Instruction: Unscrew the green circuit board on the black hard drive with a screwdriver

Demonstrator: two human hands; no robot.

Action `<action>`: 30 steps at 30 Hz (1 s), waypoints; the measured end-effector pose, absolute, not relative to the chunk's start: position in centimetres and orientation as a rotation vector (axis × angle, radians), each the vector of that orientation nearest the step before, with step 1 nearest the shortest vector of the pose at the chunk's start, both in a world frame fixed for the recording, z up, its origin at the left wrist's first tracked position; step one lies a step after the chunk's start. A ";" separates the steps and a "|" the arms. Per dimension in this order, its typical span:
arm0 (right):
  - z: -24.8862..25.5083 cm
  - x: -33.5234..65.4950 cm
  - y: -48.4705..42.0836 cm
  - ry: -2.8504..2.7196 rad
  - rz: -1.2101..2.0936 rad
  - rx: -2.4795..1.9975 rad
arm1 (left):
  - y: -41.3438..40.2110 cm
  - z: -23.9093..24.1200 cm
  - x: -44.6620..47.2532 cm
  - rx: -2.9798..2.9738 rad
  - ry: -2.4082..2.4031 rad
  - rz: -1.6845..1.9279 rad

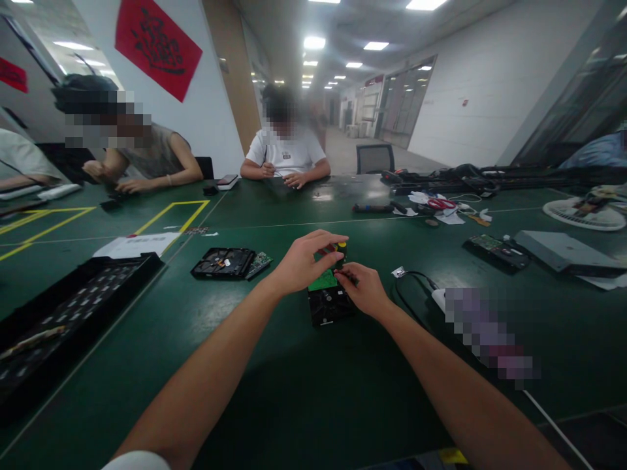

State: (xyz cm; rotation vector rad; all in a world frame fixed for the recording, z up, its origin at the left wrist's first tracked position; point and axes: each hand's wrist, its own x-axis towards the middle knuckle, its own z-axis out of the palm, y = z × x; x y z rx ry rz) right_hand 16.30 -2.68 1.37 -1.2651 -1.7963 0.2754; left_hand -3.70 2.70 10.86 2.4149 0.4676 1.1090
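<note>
Drive (331,308) on tabletop (313,398), green board (321,281) up. Left fingers (327,262) clamped on screwdriver (341,247) above drive's far right; right fingers (351,271) at drive's right edge, cannot tell whether clamped.

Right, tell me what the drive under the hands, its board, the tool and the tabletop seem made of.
Drive: black, probably coated metal, by its flat, square-edged casing. Board: likely resin laminate, thin and bright green. Tool: perhaps plastic, by the solid yellow top; the rest is mostly hidden. Tabletop: smooth, glossy green, maybe vinyl or rubber, reflecting light in hazy patches.
</note>
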 end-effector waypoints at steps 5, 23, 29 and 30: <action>1.2 16.5 -2.4 -1.836 0.260 -1.245 | 2.7 10.9 -3.7 2.435 0.455 1.111; 1.4 16.4 -2.6 -1.764 0.292 -1.302 | 2.7 11.1 -3.8 2.461 0.476 1.087; 1.2 16.5 -2.6 -1.782 0.300 -1.266 | 2.9 11.0 -3.8 2.475 0.438 1.120; 1.1 16.6 -2.6 -1.788 0.297 -1.261 | 2.9 11.0 -3.8 2.483 0.429 1.125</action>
